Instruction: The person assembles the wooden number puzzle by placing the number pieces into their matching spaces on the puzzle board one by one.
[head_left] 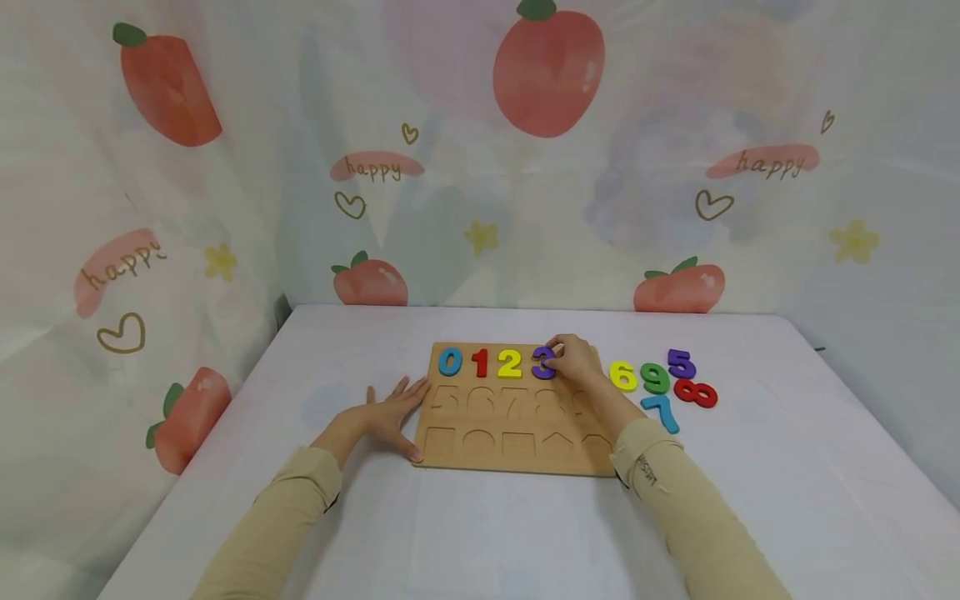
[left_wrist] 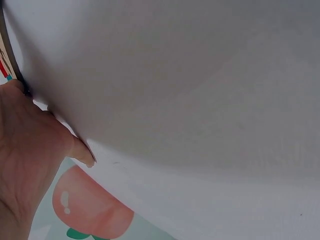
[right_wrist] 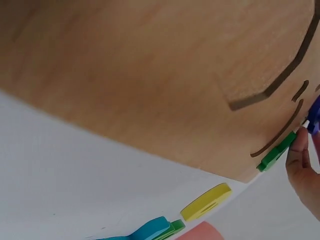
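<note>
A wooden number puzzle board (head_left: 480,450) lies on the table. My right hand (head_left: 579,363) pinches a purple number 3 (head_left: 539,367) at the board's top row, with fingertips at its right side. To its left in that row sit a blue 0 (head_left: 442,362), a red 1 (head_left: 482,363) and a yellow 2 (head_left: 510,364). In the right wrist view, a green piece (right_wrist: 276,152) lies on the board close by the fingers; the hand hides it in the head view. My left hand (head_left: 388,418) spreads its fingers along the board's left edge, thumb at the lower corner.
Right of the board lie a yellow 6 (head_left: 622,377), a green 9 (head_left: 656,379), a purple 5 (head_left: 681,364), a red 8 (head_left: 696,393) and a blue 7 (head_left: 663,413). The board's lower rows show recessed number and shape outlines. A printed cloth (head_left: 450,225) hangs behind the table.
</note>
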